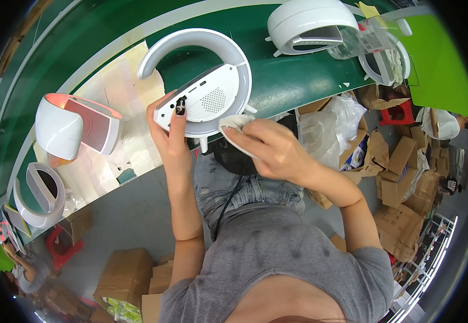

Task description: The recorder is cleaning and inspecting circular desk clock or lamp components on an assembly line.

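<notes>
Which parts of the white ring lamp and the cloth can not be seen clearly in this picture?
- Head view: the right hand covers most of the white cloth.
- The left hand hides the left end of the ring lamp.
- The lamp's port openings are too small to identify.

Lighting: bright, even, from overhead; soft shadows only. Glare: mild sheen on the white ring-shaped lamp housing (204, 81) and green workbench (293, 81). Focus: sharp centrally, slightly softer outward. Distortion: strong fisheye bending of straight edges; black vignette at corners.
</notes>
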The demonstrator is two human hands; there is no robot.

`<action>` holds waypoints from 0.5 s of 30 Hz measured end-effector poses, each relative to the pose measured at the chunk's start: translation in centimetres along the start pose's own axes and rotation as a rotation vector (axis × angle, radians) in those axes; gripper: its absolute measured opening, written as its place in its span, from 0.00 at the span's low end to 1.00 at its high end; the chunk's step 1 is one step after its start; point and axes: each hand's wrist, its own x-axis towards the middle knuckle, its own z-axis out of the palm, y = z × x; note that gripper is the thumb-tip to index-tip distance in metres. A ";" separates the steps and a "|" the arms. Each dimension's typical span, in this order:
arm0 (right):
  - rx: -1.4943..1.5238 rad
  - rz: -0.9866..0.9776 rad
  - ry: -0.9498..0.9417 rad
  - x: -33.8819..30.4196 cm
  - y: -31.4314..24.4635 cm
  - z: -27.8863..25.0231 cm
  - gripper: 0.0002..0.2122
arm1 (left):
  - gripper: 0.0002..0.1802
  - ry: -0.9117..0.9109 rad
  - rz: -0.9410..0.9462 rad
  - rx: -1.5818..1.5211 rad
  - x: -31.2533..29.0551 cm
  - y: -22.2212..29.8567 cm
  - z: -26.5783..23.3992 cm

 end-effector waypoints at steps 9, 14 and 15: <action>-0.128 0.082 0.070 -0.1 1.4 -0.9 0.25 | 0.20 0.053 -0.112 -0.136 -0.3 0.6 0.4; -0.154 0.012 0.051 -0.1 2.3 -1.3 0.26 | 0.20 0.037 -0.109 -0.105 -0.4 0.7 0.4; -0.163 0.042 0.054 0.1 2.5 -1.3 0.26 | 0.20 0.036 -0.110 -0.105 -0.4 0.8 0.6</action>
